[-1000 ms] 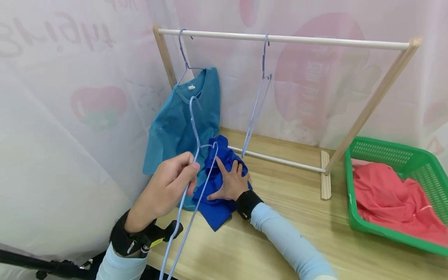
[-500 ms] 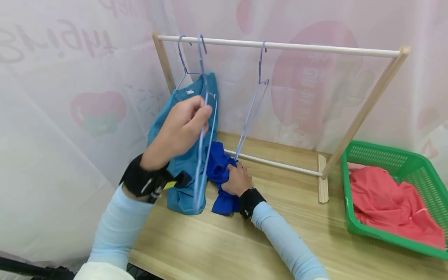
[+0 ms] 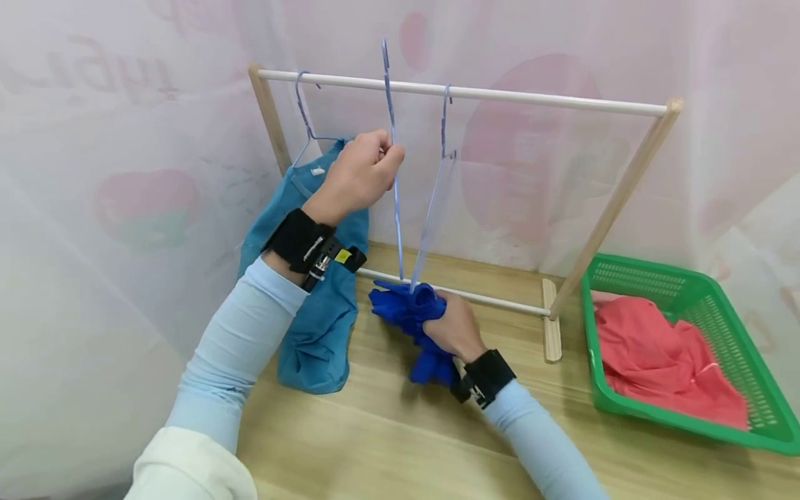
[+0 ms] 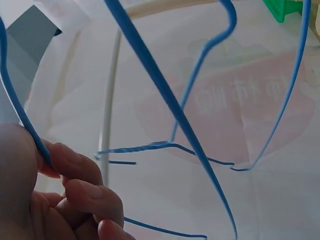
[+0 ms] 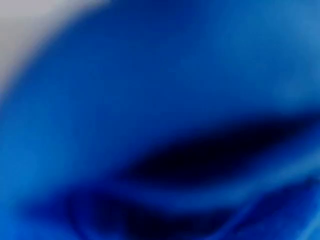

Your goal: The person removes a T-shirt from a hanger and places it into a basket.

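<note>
My left hand (image 3: 362, 170) pinched a blue wire hanger (image 3: 394, 173) upright, its hook above the rack's top rail (image 3: 531, 97). My right hand (image 3: 453, 326) clenched the royal-blue garment (image 3: 406, 312) on the table (image 3: 387, 444), near the lower rail; the teal shirt (image 3: 319, 326) hung left.

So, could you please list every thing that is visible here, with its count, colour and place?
Wire hangers: three, light blue; one held upright before the rail, two hooked on the rail.
Clothes rack: one, pale wood with white rails, at the back of the table.
Teal shirt: one, on the leftmost hanger.
Blue garment: one, royal blue, bunched on the table.
Basket: one, green, at the right.
Red garment: one, inside the basket.
Table: one, light wood.
Left hand: fingers pinch the held hanger.
Right hand: grips the blue garment.
</note>
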